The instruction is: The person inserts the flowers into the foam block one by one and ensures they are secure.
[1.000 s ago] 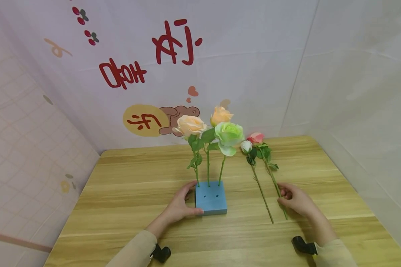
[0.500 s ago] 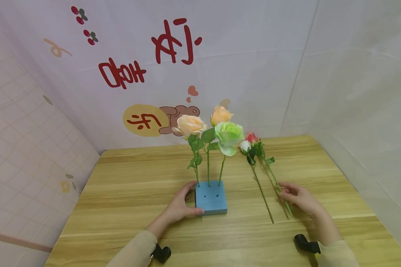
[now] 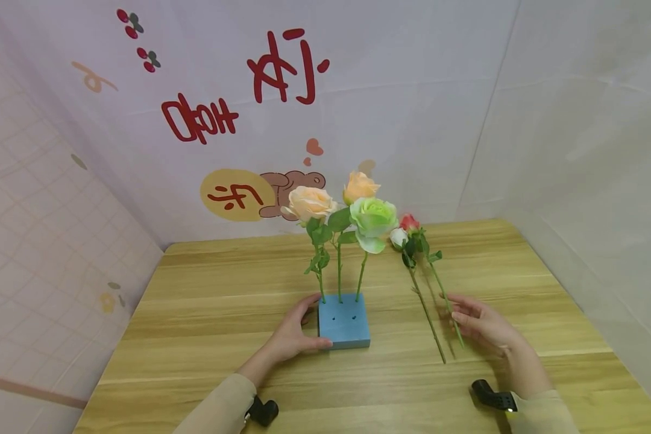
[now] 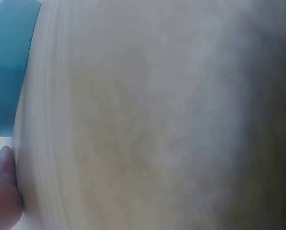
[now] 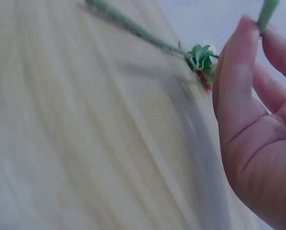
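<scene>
Steady the flat, square blue block (image 3: pixel 344 332) gripped in the left hand (image 3: pixel 295 335); raise smoothly the green-stemmed, pink-red rose (image 3: pixel 437 278) pinched in the right hand (image 3: pixel 480 323).

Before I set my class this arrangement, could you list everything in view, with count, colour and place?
Wood-grain tabletop: one, yellow-brown, foreground
Printed backdrop: one, whitish with red lettering, behind the tabletop
Flat square block: one, blue, on the tabletop
Large-headed rose: one, peach, upright, block's back-left hole
Smaller-headed rose: one, peach, upright, back-middle hole
Full-bloomed rose: one, green, upright, back-right hole
Long-stemmed rosebud: one, white, lying right of the block
Long-stemmed rose: one, pink-red, right of the rosebud
Wrist devices: two, black, at the wrists
Sleeves: two, beige, bottom edge
Left hand: one, bare, gripping the block
Right hand: one, bare, pinching the pink-red rose's stem
</scene>
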Available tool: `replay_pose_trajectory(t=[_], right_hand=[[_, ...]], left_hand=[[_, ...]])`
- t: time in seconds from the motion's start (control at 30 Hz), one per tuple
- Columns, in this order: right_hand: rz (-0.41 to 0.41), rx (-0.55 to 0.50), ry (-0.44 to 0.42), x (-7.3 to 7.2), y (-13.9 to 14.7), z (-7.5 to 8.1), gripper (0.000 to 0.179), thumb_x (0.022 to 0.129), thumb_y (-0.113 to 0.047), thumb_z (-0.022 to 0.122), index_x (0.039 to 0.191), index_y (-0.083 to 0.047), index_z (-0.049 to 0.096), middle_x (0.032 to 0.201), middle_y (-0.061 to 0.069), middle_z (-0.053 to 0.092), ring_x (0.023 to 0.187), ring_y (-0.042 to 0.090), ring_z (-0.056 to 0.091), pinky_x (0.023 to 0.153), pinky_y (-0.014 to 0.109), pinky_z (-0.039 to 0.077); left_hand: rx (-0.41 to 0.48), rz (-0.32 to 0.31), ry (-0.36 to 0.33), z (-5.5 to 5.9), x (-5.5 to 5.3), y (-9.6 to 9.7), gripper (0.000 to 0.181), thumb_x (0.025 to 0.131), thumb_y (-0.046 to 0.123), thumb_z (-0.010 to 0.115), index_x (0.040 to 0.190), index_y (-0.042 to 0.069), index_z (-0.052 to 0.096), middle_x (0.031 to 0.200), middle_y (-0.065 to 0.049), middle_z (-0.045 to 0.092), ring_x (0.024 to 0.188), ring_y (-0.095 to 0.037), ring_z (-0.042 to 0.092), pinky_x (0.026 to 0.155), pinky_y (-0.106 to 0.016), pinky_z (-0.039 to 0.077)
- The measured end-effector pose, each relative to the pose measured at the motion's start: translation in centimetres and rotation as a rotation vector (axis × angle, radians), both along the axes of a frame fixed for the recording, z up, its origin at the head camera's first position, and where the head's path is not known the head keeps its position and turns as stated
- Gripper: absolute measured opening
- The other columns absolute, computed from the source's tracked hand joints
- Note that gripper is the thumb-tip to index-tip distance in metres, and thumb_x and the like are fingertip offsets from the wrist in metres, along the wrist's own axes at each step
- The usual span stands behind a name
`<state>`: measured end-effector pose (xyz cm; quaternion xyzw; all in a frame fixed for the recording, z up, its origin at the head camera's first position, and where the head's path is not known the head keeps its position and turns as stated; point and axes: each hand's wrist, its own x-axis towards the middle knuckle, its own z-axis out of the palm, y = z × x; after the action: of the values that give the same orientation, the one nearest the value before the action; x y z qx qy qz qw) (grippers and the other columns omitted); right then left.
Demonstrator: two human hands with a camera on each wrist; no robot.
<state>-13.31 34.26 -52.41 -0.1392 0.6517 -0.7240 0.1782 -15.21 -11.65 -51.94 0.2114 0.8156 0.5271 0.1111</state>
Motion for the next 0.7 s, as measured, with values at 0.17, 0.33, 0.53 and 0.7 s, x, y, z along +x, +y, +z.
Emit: replay_pose_trajectory(t=[0.17,0.33,0.53,0.7], right_hand=[[0.115,-0.27,-0.024,-0.5,-0.6,0.0,0.049,0.103,0.01,0.036,0.145,-0.012,0.047,0.119,0.005,0.061,0.102,0.014,0.063,0.088,0.026,0.054],[0.114,-0.35,-0.008,-0.8,-1.7,0.6,0.051,0.102,0.013,0.032,0.148,-0.009,0.042,0.117,0.003,0.063,0.103,0.014,0.065,0.087,0.025,0.054],[0.025,-0.279,0.029,-0.9,-3.3,1.4,0.048,0.101,0.013,0.04,0.145,-0.005,0.039,0.112,0.002,0.061,0.099,0.017,0.066,0.085,0.03,0.056],[0.001,-0.249,0.094,-1.2,-4.5,2.1,0.048,0.099,0.015,0.043,0.143,-0.004,0.038,0.111,0.002,0.059,0.098,0.016,0.065,0.083,0.031,0.057]], left_hand=[[0.001,0.0,0.002,0.0,0.0,0.0,0.099,0.073,0.029,0.09,0.153,0.012,0.035,0.153,-0.009,0.037,0.138,-0.028,0.038,0.108,-0.046,0.04],[0.003,0.0,-0.005,0.0,0.0,0.0,0.099,0.073,0.028,0.09,0.153,0.013,0.035,0.154,-0.008,0.037,0.138,-0.027,0.038,0.109,-0.044,0.039],[0.005,0.004,-0.002,-0.3,-0.1,0.0,0.098,0.073,0.028,0.091,0.153,0.013,0.035,0.154,-0.008,0.037,0.139,-0.028,0.038,0.109,-0.046,0.039],[-0.003,0.004,-0.004,-0.3,-0.1,0.1,0.099,0.073,0.028,0.091,0.153,0.014,0.035,0.154,-0.007,0.037,0.139,-0.027,0.037,0.109,-0.044,0.039]])
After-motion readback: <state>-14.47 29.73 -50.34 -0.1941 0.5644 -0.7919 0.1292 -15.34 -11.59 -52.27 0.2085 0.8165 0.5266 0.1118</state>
